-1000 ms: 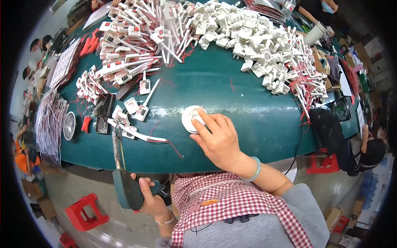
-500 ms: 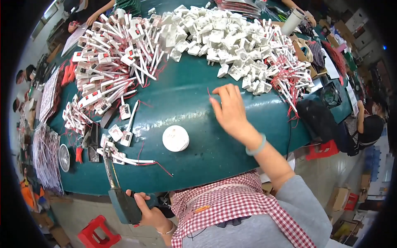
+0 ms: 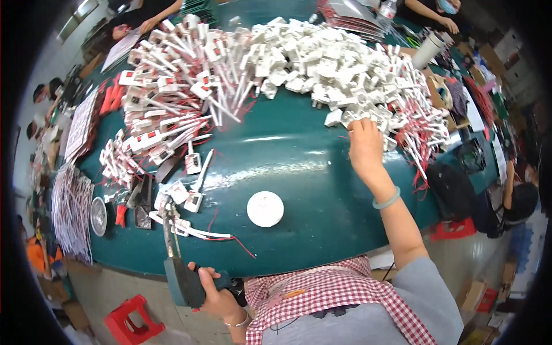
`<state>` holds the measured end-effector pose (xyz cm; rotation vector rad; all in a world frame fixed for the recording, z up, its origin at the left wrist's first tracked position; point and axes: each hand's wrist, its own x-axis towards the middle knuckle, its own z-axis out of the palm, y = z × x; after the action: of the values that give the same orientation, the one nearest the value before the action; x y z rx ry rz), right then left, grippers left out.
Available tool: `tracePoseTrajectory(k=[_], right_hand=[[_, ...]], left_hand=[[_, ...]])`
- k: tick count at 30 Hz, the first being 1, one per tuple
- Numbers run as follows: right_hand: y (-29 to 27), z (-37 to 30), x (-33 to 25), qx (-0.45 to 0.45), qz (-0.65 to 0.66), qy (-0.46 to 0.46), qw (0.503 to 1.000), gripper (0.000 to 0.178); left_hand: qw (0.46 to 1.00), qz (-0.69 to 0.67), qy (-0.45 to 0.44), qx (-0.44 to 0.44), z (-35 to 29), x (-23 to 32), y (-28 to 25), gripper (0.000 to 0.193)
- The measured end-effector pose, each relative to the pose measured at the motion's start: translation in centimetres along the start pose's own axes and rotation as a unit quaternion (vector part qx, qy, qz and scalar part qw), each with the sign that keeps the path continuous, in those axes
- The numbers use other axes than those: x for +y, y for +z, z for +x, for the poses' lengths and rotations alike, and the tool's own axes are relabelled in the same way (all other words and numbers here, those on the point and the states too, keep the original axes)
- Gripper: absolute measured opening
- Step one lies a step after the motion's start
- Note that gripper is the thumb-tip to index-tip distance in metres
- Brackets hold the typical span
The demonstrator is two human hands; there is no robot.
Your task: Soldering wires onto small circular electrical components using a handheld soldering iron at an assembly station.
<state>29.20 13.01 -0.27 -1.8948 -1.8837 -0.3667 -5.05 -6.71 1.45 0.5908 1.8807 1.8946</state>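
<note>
My left hand [image 3: 218, 297] is closed round the handle of a dark green soldering gun [image 3: 185, 283]. Its long metal nose reaches up to several white plastic housings [image 3: 183, 225] at the table's left. Two white tubes [image 3: 210, 234] with a red wire [image 3: 244, 246] lie beside the tip; whether they touch it is unclear. My right hand [image 3: 368, 150] has its fingers bent down at the near edge of a heap of white plastic casings [image 3: 322, 57]. A thin red streak like a wire shows beside its thumb; what the fingertips grip is hidden.
A round white tub [image 3: 265, 209] stands mid-table. Assembled white sockets with tubes [image 3: 167, 98] are heaped at the left, more tubes with red wires [image 3: 422, 132] at the right. A metal bowl [image 3: 99, 217] sits near the left edge. Other people work at the far side.
My right hand has moved right and forward to the casing heap. My left hand still holds the soldering gun at the housings. The whole view has shifted slightly.
</note>
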Motion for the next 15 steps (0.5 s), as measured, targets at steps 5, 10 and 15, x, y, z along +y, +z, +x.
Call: tracePoseTrajectory(k=[5, 10, 15], right_hand=[[0.9, 2.5, -7.8, 0.004, 0.257, -0.11, 0.96, 0.017], [6.6, 7.2, -16.9, 0.05, 0.266, -0.175, 0.946, 0.018], [12.6, 10.1, -20.0, 0.008, 0.14, -0.145, 0.979, 0.016]], left_hand=[[0.999, -0.042, 0.012, -0.023, 0.0, 0.1, 1.3, 0.032], [0.999, -0.022, 0.034, -0.023, -0.3, 0.4, 0.8, 0.031], [1.0, -0.022, 0.006, 0.002, -0.6, 0.2, -0.2, 0.031]])
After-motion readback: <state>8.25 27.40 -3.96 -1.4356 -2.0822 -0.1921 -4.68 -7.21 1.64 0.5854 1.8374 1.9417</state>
